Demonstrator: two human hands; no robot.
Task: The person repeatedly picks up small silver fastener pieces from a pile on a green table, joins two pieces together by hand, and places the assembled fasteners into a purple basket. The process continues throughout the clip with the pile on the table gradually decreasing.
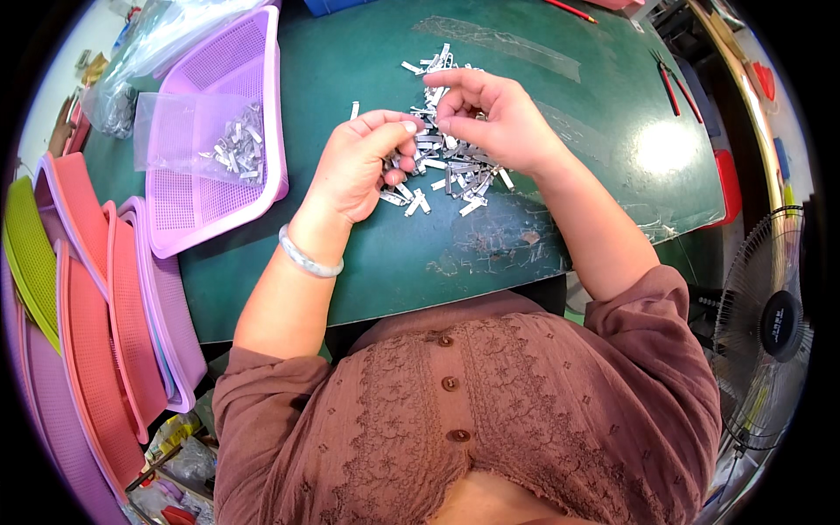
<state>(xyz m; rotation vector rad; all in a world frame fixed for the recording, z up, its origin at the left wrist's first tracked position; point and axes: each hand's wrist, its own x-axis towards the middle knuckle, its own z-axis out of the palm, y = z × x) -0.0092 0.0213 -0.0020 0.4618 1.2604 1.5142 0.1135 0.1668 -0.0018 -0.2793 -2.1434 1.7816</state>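
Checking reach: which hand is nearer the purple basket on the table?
Left. The left hand is right of the purple basket; the right hand is farther right, over metal pieces.

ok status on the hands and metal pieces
Left hand curled, grip unclear; right hand open. Small metal pieces heaped nearby. Purple basket left, not in the way.

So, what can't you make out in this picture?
In the head view:
Whether the bare left hand pinches anything: its own curled fingers hide it.
The exact count of small, flat, silvery metal pieces: they overlap, and the bare right hand covers some.
The blue, straight-edged object: cut off by the upper edge.
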